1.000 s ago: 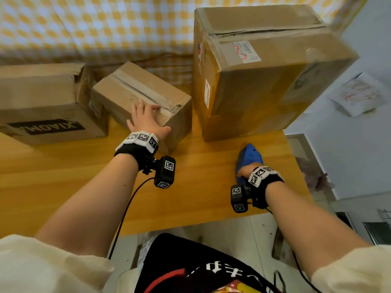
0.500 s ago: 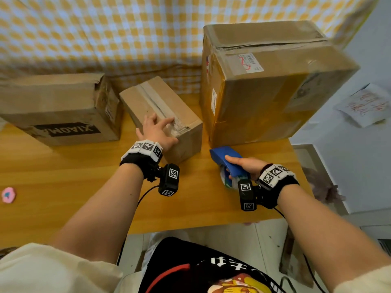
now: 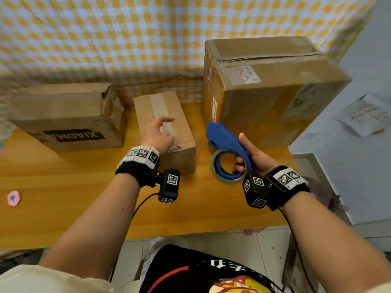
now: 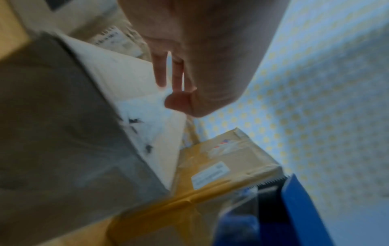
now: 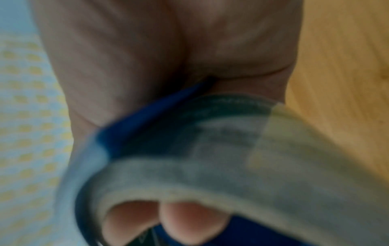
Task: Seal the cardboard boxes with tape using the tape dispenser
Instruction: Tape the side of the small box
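Our right hand [image 3: 251,157] has lifted the blue plastic tape dispenser [image 3: 227,151] off the wooden table [image 3: 63,187], fingers curled through its handle; our left hand [image 3: 157,135], fingers loose and seemingly empty, hovers over the small brown cardboard box [image 3: 163,115] at nine o'clock of it, ready for taping

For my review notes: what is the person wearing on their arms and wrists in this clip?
Forearms are bare below cream sleeves bunched at the upper arm. Each wrist carries a black band topped by white blocks printed with black square markers. A small black camera box, also tagged with markers, hangs off each band, and a thin black cable trails back from it. The left hand and right hand are ungloved.
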